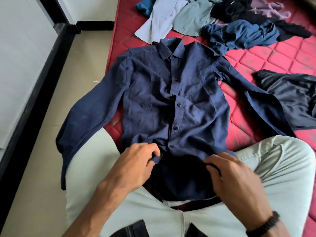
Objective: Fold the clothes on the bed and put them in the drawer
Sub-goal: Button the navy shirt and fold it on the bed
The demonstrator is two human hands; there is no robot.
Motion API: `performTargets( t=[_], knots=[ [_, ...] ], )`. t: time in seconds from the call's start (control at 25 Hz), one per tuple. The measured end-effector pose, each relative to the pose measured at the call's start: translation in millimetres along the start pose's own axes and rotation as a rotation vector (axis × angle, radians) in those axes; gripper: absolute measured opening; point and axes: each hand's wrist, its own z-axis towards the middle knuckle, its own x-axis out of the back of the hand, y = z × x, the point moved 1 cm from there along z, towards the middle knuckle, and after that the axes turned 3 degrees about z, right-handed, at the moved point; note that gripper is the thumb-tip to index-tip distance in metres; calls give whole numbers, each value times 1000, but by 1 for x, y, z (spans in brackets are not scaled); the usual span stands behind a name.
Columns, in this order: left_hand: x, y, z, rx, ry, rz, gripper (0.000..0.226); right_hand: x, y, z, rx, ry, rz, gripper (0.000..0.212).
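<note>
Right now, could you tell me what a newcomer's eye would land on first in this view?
First, the navy shirt, spread face up across the red mattress, collar away from the person, one sleeve hanging over the bed's edge towards the floor. Next, the left hand and right hand pinching the shirt's bottom hem on either side of the button line. Beyond the collar lies a heap of unfolded clothes.

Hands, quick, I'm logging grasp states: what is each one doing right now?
Left hand: fingers pinch the bottom front edge of the navy shirt.
Right hand: fingers curled round the shirt's bottom hem.
</note>
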Motion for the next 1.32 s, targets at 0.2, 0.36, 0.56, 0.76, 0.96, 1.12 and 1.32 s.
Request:
performTargets(
  t=[0.2,0.36,0.56,0.76,0.96,1.12,1.32],
  knots=[
    [39,2,-36,-95,-135,-4,28,50,41,-26,76,-209,43,19],
    [20,19,-35,-85,-437,54,35,44,58,-20,119,-482,-91,35],
    [48,29,24,-102,-560,-83,45,56,21,42,97,-649,-120,58],
    [94,-22,183,-55,42,-167,15,59,36,189,142,-393,-9,41],
    [115,-128,367,129,482,-19,18,35,68,386,68,-53,158,12],
    [123,-173,442,386,142,103,61,-3,103,515,-182,25,234,5],
    [134,-175,463,324,-52,106,27,-29,121,563,-244,-152,91,10]
  ],
)
